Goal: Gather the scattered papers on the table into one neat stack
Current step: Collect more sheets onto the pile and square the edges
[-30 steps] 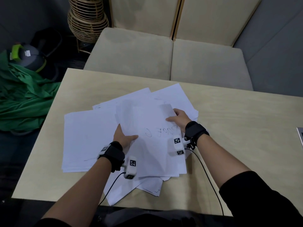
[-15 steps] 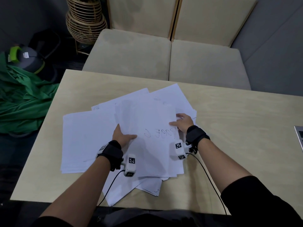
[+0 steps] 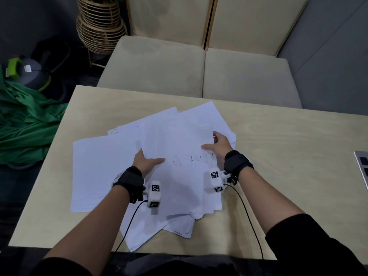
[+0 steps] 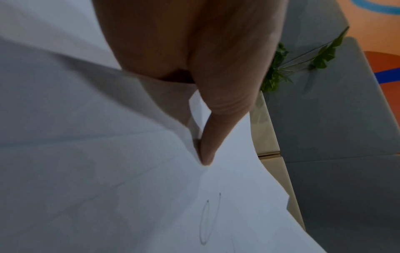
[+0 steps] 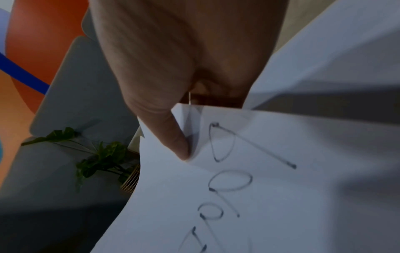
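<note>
Several white papers (image 3: 99, 166) lie fanned and overlapping on the pale wooden table (image 3: 278, 156). The top sheet (image 3: 179, 182) bears dark handwriting. My left hand (image 3: 148, 161) pinches the left edge of the top sheets, its thumb (image 4: 205, 154) on top and its fingers hidden beneath. My right hand (image 3: 218, 145) pinches their right edge, with the thumb (image 5: 179, 149) pressed beside the handwriting (image 5: 225, 181). More sheets stick out toward me (image 3: 159, 230) and at the far side (image 3: 203, 116).
A grey laptop corner (image 3: 362, 168) shows at the table's right edge. A beige sofa (image 3: 199, 72) stands behind the table. A green cloth (image 3: 25, 120) and a wicker stand (image 3: 99, 26) are on the floor to the left. Wrist cables trail toward me.
My right hand has shifted slightly along the right edge of the top sheets. The left hand keeps its pinch in the same place.
</note>
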A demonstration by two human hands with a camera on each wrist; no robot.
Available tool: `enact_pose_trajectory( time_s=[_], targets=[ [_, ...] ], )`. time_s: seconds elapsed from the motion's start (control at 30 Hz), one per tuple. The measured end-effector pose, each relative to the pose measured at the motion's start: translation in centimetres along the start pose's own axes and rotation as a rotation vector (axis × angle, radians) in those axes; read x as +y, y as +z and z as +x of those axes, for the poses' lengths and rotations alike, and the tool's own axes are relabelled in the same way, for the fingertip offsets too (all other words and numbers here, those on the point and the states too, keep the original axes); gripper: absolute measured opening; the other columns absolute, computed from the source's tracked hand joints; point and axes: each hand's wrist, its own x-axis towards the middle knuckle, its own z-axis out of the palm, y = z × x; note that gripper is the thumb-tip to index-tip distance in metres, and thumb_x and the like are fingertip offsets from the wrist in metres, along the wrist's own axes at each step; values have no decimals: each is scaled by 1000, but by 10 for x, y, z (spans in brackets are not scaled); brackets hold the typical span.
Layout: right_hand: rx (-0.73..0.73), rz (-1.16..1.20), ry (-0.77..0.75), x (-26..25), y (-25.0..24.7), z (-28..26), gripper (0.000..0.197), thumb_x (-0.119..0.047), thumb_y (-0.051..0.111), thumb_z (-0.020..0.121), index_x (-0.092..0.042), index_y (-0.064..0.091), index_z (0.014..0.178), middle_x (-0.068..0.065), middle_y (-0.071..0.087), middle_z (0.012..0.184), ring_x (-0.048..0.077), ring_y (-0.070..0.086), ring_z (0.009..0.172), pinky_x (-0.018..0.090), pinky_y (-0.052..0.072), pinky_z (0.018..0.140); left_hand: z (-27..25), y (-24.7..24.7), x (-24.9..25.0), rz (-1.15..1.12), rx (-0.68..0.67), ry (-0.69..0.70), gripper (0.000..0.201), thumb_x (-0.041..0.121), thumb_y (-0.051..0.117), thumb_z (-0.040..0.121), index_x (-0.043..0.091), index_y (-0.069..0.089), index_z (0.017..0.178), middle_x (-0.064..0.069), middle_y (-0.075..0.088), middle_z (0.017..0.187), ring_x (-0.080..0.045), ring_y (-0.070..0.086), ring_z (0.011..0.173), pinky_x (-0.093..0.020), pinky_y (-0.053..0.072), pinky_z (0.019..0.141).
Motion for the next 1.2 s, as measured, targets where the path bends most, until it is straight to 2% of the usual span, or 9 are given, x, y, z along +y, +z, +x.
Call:
enact_pose_trajectory(
  time_s=[0.27,0.37,0.5,0.63,0.7,0.8,0.87,1.0,1.2],
  targets=[
    [44,-45,-35,3,-4,-2,23,-10,83,74,-7,66,90,5,66,91,20,59,80,36,52,79,0,0,-2,-49,-10,-55,48,1,83,75,5,66,121,-11,73,111,-31,71,100,-36,58,77],
    [101,28,15,10,-3,-5,45,-17,88,69,-12,56,100,0,62,97,18,61,86,30,51,78,-2,-2,-1,-50,-54,-31,47,4,82,77,6,66,121,-12,74,113,-32,71,103,-46,58,89],
    [0,112,145,15,-7,-15,96,-42,96,56,-17,47,135,2,61,132,19,61,119,42,50,101,-16,-1,16,-54,-131,73,42,7,79,82,8,66,121,-8,76,109,-28,73,99,-36,60,77],
    [-282,296,64,-4,-9,-38,58,-17,82,80,4,58,129,16,67,126,28,65,117,39,50,103,-32,2,50,-93,-165,191,34,2,73,85,0,66,118,-7,77,102,-24,75,93,-28,59,72],
    [-285,347,11,-17,-10,-45,54,-13,79,80,17,59,119,25,65,123,30,65,115,35,51,101,-39,0,71,-85,-181,254,30,1,72,86,1,66,115,-3,78,96,-18,75,86,-26,58,72],
    [-199,368,-84,-41,-8,-52,58,-23,88,69,8,62,110,29,63,115,32,66,104,38,54,98,-46,-6,99,-86,-171,340,35,2,77,82,2,66,116,-4,77,98,-17,73,86,-28,58,74],
    [-78,345,-187,-55,-4,-56,43,-18,84,76,5,63,106,23,67,114,30,67,103,43,53,99,-49,-9,115,-76,-123,427,35,4,78,82,5,67,115,-6,76,104,-19,73,93,-31,59,80],
    [148,314,-361,-79,2,-63,34,-8,75,85,0,64,116,11,73,113,19,70,104,26,55,91,-56,-7,131,-55,-24,581,36,3,76,85,2,64,119,-6,72,112,-12,71,99,-23,56,82],
    [232,242,-447,-70,11,-65,49,2,64,73,-6,52,119,8,69,108,19,68,98,25,55,83,-56,-5,113,-13,54,589,49,6,78,83,1,57,127,-8,69,121,-15,69,107,-27,57,88]
  ],
)
